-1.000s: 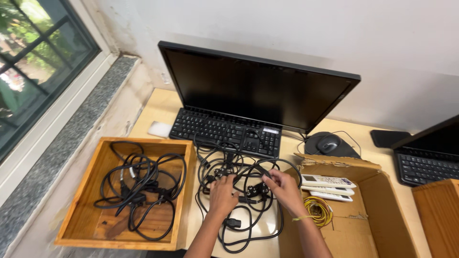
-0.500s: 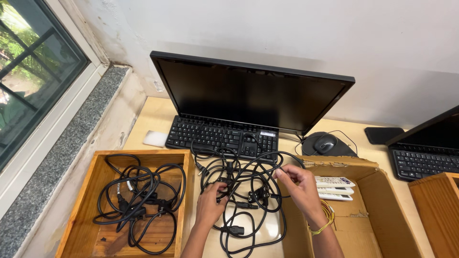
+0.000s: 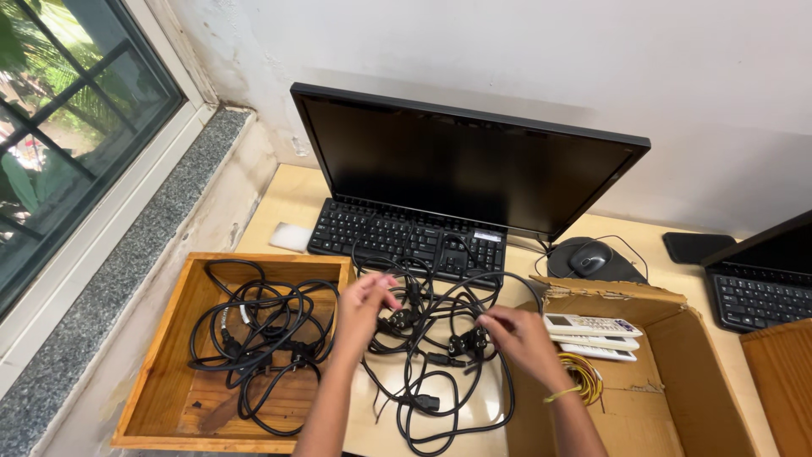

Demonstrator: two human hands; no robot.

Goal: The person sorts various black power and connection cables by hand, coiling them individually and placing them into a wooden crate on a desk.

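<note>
A tangle of black power cables (image 3: 427,343) lies on the wooden desk in front of a keyboard (image 3: 408,239). My left hand (image 3: 361,306) is raised above the tangle's left side, fingers closed on a loop of black cable. My right hand (image 3: 518,333) pinches another strand at the tangle's right side, beside a pair of black plugs (image 3: 468,343). A yellow band sits on my right wrist.
A wooden tray (image 3: 161,360) at the left holds more black cables (image 3: 258,334). A cardboard box (image 3: 643,381) at the right holds white remotes (image 3: 592,327) and a yellow wire coil (image 3: 582,375). Behind stand a monitor (image 3: 461,165), a mouse (image 3: 589,257) and a second keyboard (image 3: 757,298).
My left hand has lifted up and left with a cable loop. My right hand has dropped slightly toward the plugs. The camera view has shifted a little.
</note>
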